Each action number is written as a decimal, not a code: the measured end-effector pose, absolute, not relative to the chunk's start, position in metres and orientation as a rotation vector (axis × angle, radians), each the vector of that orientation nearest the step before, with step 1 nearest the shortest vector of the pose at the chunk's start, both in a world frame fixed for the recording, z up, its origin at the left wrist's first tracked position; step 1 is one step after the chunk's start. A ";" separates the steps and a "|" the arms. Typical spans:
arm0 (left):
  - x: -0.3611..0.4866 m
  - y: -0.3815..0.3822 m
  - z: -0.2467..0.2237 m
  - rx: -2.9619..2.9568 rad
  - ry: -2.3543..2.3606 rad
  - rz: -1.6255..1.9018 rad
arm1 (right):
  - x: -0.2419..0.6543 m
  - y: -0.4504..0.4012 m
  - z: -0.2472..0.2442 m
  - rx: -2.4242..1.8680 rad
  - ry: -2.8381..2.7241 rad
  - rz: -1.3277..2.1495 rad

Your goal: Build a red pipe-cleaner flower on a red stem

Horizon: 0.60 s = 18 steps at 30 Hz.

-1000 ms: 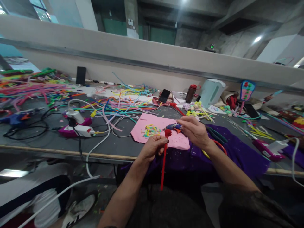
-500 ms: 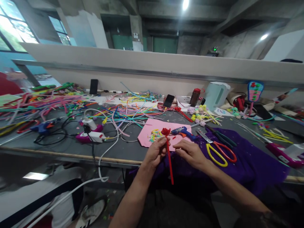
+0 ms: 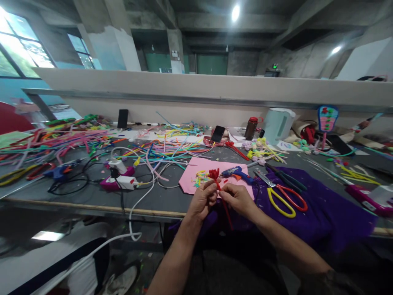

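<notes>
- Your left hand (image 3: 203, 198) pinches the red flower (image 3: 214, 173) above the tabletop's (image 3: 166, 197) near edge.
- Your right hand (image 3: 238, 198) has its fingers together on the stem (image 3: 227, 216), hiding part.
- The stem's lower end blurs against darkness.

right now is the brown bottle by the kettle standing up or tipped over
Upright: the bottle stands on its base with its red lid at the top, near the kettle.

Head-height view, forward and down.
</notes>
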<state>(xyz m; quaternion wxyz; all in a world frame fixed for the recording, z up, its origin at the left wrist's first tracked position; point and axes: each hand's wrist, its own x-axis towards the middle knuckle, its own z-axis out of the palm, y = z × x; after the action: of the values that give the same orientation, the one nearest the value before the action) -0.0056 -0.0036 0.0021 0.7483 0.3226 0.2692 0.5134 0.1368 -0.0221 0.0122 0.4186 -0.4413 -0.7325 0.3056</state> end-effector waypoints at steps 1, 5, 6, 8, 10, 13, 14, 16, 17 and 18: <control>-0.005 -0.004 0.002 0.697 0.580 1.131 | 0.138 -0.023 0.012 -1.114 -1.845 0.749; -0.007 -0.005 0.003 0.637 0.528 1.237 | 0.143 -0.025 0.014 -1.103 -1.875 0.772; -0.008 -0.006 0.004 0.628 0.521 1.267 | 0.144 -0.026 0.015 -1.092 -1.876 0.794; -0.011 -0.009 0.005 0.649 0.508 1.279 | 0.148 -0.029 0.018 -1.057 -1.885 0.865; -0.013 -0.012 0.005 0.724 0.474 1.230 | 0.152 -0.033 0.022 -1.015 -1.906 0.979; -0.016 -0.016 0.005 0.845 0.397 1.172 | 0.159 -0.038 0.026 -0.978 -1.919 1.177; -0.016 -0.017 0.005 0.872 0.386 1.163 | 0.161 -0.039 0.026 -0.976 -1.911 1.231; -0.016 -0.017 0.005 0.902 0.391 1.142 | 0.165 -0.040 0.025 -0.976 -1.887 1.313; -0.016 -0.017 0.005 0.908 0.400 1.133 | 0.166 -0.040 0.023 -0.975 -1.877 1.340; -0.016 -0.016 0.006 0.910 0.408 1.130 | 0.167 -0.039 0.021 -0.971 -1.866 1.361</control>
<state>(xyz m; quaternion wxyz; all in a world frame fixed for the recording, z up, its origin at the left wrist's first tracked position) -0.0160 -0.0165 0.0055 0.7292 0.4133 0.1854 0.5129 0.1673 -0.0394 0.0214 0.3126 -0.3683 -0.7075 0.5158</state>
